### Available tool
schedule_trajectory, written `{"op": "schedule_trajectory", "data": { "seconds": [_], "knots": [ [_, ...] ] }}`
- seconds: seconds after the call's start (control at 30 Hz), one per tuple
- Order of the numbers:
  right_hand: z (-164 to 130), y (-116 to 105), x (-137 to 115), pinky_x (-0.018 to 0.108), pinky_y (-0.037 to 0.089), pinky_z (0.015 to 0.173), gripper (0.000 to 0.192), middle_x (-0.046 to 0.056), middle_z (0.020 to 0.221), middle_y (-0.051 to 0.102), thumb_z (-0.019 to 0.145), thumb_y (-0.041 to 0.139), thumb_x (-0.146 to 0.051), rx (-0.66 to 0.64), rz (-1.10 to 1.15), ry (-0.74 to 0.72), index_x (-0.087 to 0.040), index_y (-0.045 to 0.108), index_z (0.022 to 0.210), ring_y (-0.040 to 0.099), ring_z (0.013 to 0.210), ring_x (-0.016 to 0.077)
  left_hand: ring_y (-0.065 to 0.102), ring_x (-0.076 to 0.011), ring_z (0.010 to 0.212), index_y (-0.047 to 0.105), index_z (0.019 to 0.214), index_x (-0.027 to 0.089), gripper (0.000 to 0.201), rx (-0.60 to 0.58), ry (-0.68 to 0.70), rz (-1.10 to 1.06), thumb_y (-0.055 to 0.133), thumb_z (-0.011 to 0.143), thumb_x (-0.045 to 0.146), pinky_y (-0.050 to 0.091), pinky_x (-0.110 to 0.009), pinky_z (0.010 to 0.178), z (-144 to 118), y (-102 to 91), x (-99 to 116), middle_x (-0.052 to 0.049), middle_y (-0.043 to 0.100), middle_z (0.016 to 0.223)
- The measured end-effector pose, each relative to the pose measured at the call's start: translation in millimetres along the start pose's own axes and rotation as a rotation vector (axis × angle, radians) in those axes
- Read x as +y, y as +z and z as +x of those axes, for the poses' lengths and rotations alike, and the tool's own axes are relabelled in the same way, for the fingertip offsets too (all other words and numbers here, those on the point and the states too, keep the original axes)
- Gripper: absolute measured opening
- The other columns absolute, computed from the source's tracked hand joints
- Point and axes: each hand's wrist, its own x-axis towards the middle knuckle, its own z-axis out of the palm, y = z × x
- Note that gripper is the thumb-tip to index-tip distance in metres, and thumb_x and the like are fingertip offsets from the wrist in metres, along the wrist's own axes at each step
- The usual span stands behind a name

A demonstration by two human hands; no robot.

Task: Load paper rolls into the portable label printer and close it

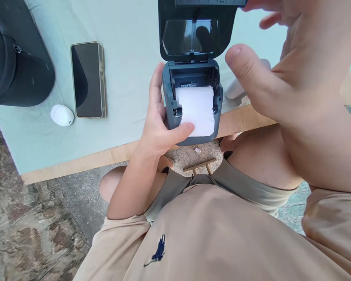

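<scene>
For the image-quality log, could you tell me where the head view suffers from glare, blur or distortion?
Head view: the right hand looms large and soft, close to the lens; the printer lid window mirrors a dark reflection; the paper roll is nearly blown out; the phone is sharp.

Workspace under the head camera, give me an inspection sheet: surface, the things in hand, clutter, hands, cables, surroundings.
Surface: table under a pale green cloth, bare wooden edge at the front.
Things in hand: small dark printer, lid swung open and upright, white paper roll seated in its bay.
Clutter: phone lying screen up, white case beside it, black bag at far left, a white object partly hidden behind the right hand.
Hands: left hand grips the printer's side, thumb on the paper; right hand open, raised, touching nothing.
Cables: nothing seen.
Surroundings: stone paving and gravel; person seated, beige shirt.
</scene>
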Motion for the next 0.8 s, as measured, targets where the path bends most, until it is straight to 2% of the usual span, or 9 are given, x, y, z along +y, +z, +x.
{"op": "schedule_trajectory", "data": {
  "seconds": [0.07,0.13,0.23,0.3,0.37,0.53,0.63,0.7,0.8],
  "knots": [
    [-2.2,0.6,1.1,0.034,0.044,0.118,0.049,-0.004,0.137,0.058,0.097,0.054,-0.052,0.000,-0.174,-0.228,-0.024,0.058,0.137,0.054,0.135,0.0182,0.059,-0.0347,0.133,0.033,0.149,0.035,0.100,-0.013,0.023,0.045,0.087,0.065,0.049,0.053,-0.043,0.108,2.1,-4.3,-8.2,-0.009,0.052,0.150],
    [-5.3,1.3,-0.8,0.033,0.048,0.106,0.043,-0.001,0.126,0.063,0.102,0.041,-0.049,-0.016,-0.330,-0.459,-0.021,0.062,0.128,0.059,0.123,0.0176,0.060,-0.0362,0.131,0.029,0.151,0.037,0.111,-0.032,0.065,0.090,0.088,0.059,0.060,0.054,-0.045,0.104,6.3,-10.7,-24.3,-0.009,0.051,0.150],
    [-7.2,2.3,-3.9,0.034,0.048,0.098,0.044,0.006,0.111,0.062,0.102,0.037,-0.047,-0.071,-0.396,-0.659,-0.015,0.066,0.114,0.059,0.113,0.0195,0.068,-0.0377,0.117,0.017,0.155,0.038,0.148,-0.091,0.266,0.062,0.091,0.032,0.075,0.061,-0.043,0.086,15.5,-21.6,-57.2,-0.011,0.056,0.143],
    [-5.6,3.2,-3.7,0.036,0.048,0.095,0.045,0.008,0.106,0.061,0.101,0.038,-0.047,-0.113,-0.418,-0.714,-0.013,0.066,0.111,0.059,0.107,0.0187,0.072,-0.0367,0.109,0.010,0.157,0.038,0.154,-0.114,0.318,0.017,0.090,0.030,0.075,0.062,-0.042,0.080,21.0,-26.6,-74.6,-0.012,0.058,0.139],
    [-2.7,4.1,-1.9,0.038,0.048,0.091,0.043,0.009,0.108,0.061,0.100,0.041,-0.048,-0.164,-0.465,-0.736,-0.015,0.067,0.110,0.059,0.105,0.0185,0.073,-0.0364,0.107,0.007,0.157,0.037,0.152,-0.131,0.317,-0.001,0.090,0.035,0.074,0.063,-0.042,0.081,24.3,-29.0,-81.9,-0.012,0.060,0.138],
    [-0.4,4.6,2.7,0.042,0.045,0.090,0.044,0.003,0.117,0.063,0.100,0.036,-0.054,-0.193,-0.577,-0.689,-0.025,0.070,0.101,0.060,0.108,0.0199,0.063,-0.0429,0.128,0.009,0.155,0.040,0.152,-0.138,0.222,0.029,0.096,0.033,0.063,0.061,-0.047,0.095,24.1,-28.5,-65.8,-0.010,0.052,0.149],
    [-5.4,4.9,3.3,0.043,0.045,0.094,0.036,0.000,0.132,0.061,0.100,0.042,-0.053,-0.161,-0.595,-0.709,-0.028,0.061,0.117,0.064,0.113,0.0198,0.061,-0.0407,0.131,0.019,0.152,0.039,0.133,-0.155,0.161,-0.019,0.093,0.044,0.063,0.059,-0.048,0.102,18.3,-21.3,-46.2,-0.008,0.055,0.145],
    [-9.7,5.7,2.2,0.043,0.044,0.099,0.034,0.000,0.140,0.059,0.101,0.046,-0.050,-0.160,-0.595,-0.744,-0.027,0.053,0.126,0.065,0.116,0.0188,0.062,-0.0367,0.130,0.031,0.148,0.036,0.102,-0.046,0.121,-0.085,0.080,0.065,0.069,0.056,-0.049,0.106,11.9,-11.6,-30.9,-0.006,0.059,0.138],
    [-14.8,6.9,-1.8,0.040,0.044,0.102,0.035,0.002,0.145,0.057,0.102,0.049,-0.044,-0.179,-0.578,-0.783,-0.025,0.048,0.131,0.065,0.122,0.0177,0.067,-0.0321,0.122,0.049,0.138,0.030,0.067,0.054,0.035,-0.109,0.074,0.080,0.055,0.058,-0.047,0.104,2.6,4.5,-9.1,-0.005,0.063,0.123]
  ]
}}
